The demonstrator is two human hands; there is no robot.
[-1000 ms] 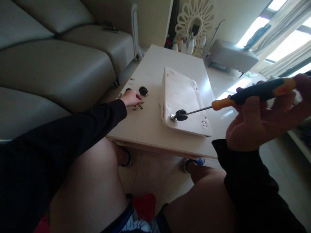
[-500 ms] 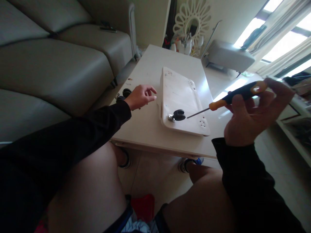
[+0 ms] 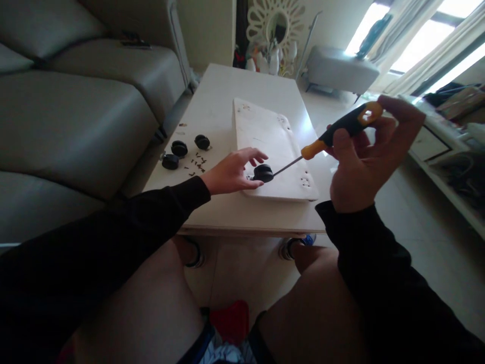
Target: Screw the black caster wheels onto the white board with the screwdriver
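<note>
A white board (image 3: 265, 136) lies flat on the pale coffee table (image 3: 223, 212). A black caster wheel (image 3: 263, 173) sits at the board's near left corner. My left hand (image 3: 233, 172) reaches to that caster, thumb and fingers pinched beside it; whether they hold something small I cannot make out. My right hand (image 3: 364, 151) grips an orange and black screwdriver (image 3: 337, 132), its thin shaft pointing down at the caster.
Three loose black casters (image 3: 179, 148) and several small dark screws (image 3: 197, 163) lie on the table's left side. A grey sofa (image 3: 76, 101) runs along the left. A grey stool (image 3: 341, 71) and ornaments stand beyond the table. My bare knees are below the table edge.
My left hand left the screws on the table's left and came across to the caster on the board. The right hand brought the screwdriver tip closer to the caster.
</note>
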